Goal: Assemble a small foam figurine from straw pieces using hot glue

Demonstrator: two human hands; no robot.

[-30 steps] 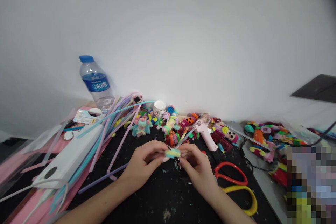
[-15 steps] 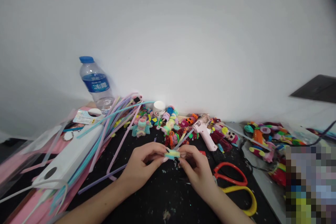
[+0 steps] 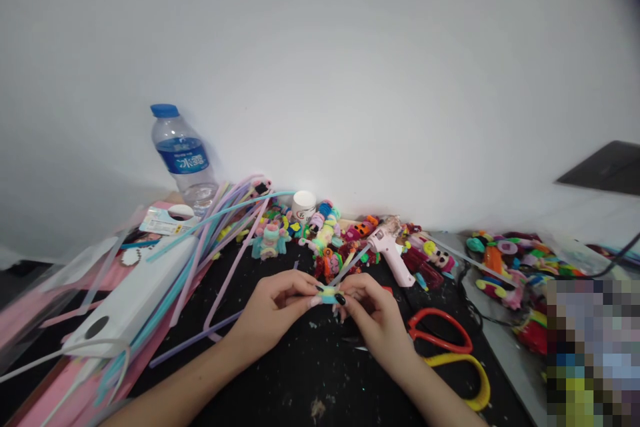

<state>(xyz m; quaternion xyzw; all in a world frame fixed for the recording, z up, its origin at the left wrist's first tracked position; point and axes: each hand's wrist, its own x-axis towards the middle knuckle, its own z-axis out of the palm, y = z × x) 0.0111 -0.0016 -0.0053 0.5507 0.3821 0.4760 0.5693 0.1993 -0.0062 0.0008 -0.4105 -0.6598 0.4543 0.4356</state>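
Between my two hands is a small light-blue and yellow fuzzy piece point(image 3: 327, 295), apparently made of pipe cleaner. My left hand point(image 3: 275, 303) pinches its left end between thumb and fingers. On the right end, my right hand point(image 3: 373, 310) grips it the same way, its dark thumbnail lying over the piece. Scissors point(image 3: 453, 353) with one red and one yellow handle lie beside my right hand, their blades partly hidden beneath it. Behind the hands rests a pink glue gun point(image 3: 393, 253), a pale glue stick pointing from it toward the piece.
Pipe cleaners point(image 3: 220, 227) and a white box point(image 3: 135, 293) lie at the left. A water bottle point(image 3: 183, 157) leans on the wall. A white paper cup point(image 3: 303, 205) and several fuzzy figures point(image 3: 270, 240) line the back. More colourful pieces point(image 3: 505, 260) are piled right of the black mat point(image 3: 315, 373).
My right thumb has shifted up onto the face of the fuzzy piece, covering more of its right end. My left hand keeps nearly the same place.
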